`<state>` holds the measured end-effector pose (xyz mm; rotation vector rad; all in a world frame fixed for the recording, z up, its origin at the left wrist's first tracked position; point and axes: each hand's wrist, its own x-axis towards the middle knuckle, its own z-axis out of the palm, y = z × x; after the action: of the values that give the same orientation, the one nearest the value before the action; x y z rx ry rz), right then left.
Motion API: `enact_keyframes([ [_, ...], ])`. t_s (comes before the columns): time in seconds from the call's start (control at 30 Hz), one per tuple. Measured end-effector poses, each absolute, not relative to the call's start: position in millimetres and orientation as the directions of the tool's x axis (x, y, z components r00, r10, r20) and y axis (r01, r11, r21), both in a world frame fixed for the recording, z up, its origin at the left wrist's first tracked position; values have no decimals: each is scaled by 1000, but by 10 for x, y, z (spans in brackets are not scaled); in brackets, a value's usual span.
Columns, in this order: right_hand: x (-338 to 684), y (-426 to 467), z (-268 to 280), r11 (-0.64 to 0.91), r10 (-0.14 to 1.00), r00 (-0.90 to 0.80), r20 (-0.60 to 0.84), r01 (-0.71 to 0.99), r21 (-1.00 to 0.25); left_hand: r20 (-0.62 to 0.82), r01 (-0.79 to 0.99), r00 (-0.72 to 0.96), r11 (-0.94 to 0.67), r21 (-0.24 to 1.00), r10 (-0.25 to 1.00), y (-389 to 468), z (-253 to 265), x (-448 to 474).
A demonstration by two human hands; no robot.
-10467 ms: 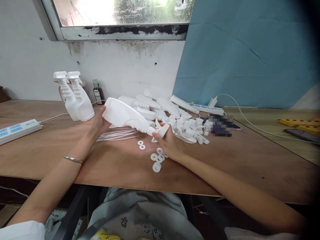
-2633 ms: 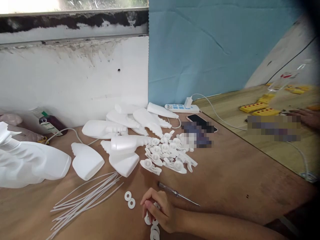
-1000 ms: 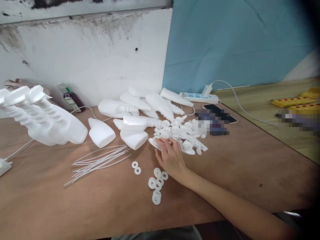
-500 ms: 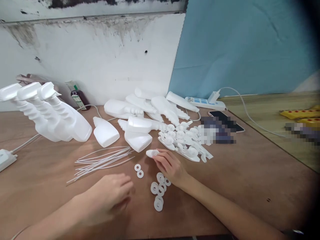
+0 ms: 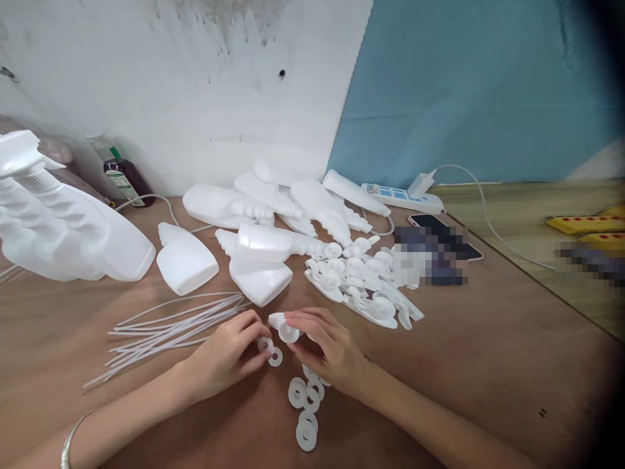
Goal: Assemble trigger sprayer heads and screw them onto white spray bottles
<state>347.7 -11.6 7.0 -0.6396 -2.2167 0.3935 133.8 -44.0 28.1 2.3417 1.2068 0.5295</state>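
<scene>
My right hand (image 5: 332, 348) grips a small white plastic spray-head part (image 5: 288, 331), its round cup side facing me. Close on its left, my left hand (image 5: 232, 348) has thumb and forefinger closed on the edge of a white ring washer (image 5: 264, 344). Another washer (image 5: 276, 357) lies just beside those fingertips. Below my right hand is a small pile of white washers (image 5: 306, 434), partly covered by it. Thin white tubes (image 5: 166, 330) lie on the table behind my left forearm.
White bottles (image 5: 188, 260) lie across the back, with more (image 5: 78, 228) at far left. A heap of white spray-head parts (image 5: 361, 280) is right of centre. Beyond are a phone (image 5: 446, 236), a power strip (image 5: 405, 198) and a dark bottle (image 5: 127, 179) by the wall.
My left hand has moved right and forward to the two loose washers and closed on one. My right hand has turned the part so its cup shows. The view has shifted.
</scene>
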Motion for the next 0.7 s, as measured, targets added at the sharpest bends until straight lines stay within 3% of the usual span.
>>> enact_keyframes([
  [0.1,3483,-126,38,781,609,-565,556,306,-544,395,542,517,-648,535,759,-468,381,1441],
  [0.2,3496,-138,-9,743,651,-551,522,322,-586,544,498,482,-726,475,687,-456,429,1524],
  [0.53,3526,-125,-19,679,701,-545,461,309,-666,580,519,487,-750,409,653,-303,162,1491],
  [0.7,3524,-122,-7,684,677,-584,448,274,-676,618,563,505,-773,293,602,-295,165,1494],
])
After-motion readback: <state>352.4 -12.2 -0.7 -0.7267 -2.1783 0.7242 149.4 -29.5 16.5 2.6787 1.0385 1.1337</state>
